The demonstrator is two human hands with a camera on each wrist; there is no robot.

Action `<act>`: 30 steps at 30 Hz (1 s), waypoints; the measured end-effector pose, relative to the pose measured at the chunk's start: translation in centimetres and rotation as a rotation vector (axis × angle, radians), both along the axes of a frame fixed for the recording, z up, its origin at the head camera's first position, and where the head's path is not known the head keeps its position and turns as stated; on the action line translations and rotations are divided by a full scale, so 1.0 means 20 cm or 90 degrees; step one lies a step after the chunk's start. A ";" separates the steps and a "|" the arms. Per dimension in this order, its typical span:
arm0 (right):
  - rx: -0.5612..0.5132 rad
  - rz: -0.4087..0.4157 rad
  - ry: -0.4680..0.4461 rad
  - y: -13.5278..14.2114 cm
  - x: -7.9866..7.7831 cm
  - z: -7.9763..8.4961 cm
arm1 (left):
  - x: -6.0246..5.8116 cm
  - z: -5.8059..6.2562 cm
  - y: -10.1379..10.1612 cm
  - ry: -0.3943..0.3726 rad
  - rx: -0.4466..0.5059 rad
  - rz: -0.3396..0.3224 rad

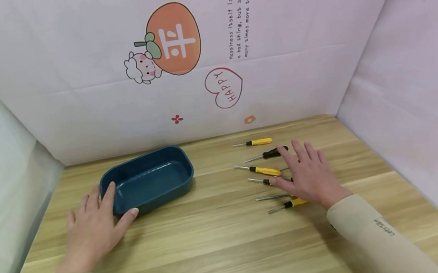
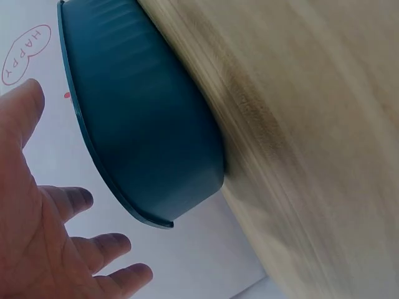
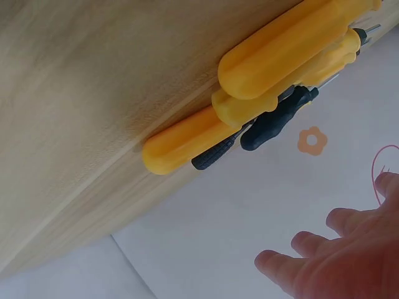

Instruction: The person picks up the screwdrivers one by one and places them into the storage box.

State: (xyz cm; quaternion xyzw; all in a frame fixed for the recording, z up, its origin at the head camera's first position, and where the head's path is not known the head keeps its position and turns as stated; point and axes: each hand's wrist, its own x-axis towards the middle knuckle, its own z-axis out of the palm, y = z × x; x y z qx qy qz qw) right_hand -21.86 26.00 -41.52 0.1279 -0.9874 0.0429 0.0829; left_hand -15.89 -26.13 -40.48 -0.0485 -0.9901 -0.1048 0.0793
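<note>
Right grip (image 1: 310, 176) observed released, fingers spread, held over a row of slim metal-shafted screwdrivers with yellow or black handles (image 1: 266, 171). From where I stand, that row lies to the right of the deep dark-blue oblong tray (image 1: 153, 186), well apart from it, on the light wood-grain tabletop (image 1: 205, 259).

Material relation: the screwdrivers lie roughly side by side, long axes running across toward the tray, shaft tips on the tray side and handles on the far side from it, directly below the right grip. Being nearer, the right grip is judged the one suited to reaching the handles. Fingers visible in the right wrist view stand apart from the handles; thumb contact cannot be told.

Left grip (image 1: 94, 225): also released, fingers extended around the tray's left end. Touching of the rim cannot be confirmed. The tray stands upright, its right end angled slightly away from the person.
</note>
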 end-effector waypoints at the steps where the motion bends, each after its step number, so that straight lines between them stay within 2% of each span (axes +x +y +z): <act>1: -0.001 -0.001 0.001 0.00 0.00 0.00 | 0.00 0.00 0.00 0.002 -0.001 0.000; 12: -0.004 -0.007 0.001 0.00 0.01 0.02 | -0.03 0.00 -0.01 -0.005 0.017 0.010; 22: -0.006 -0.008 0.010 0.01 0.01 0.01 | -0.04 -0.01 -0.02 -0.003 0.053 -0.003; 30: -0.003 -0.010 0.013 0.01 0.01 0.00 | -0.06 -0.02 -0.01 -0.015 0.069 0.021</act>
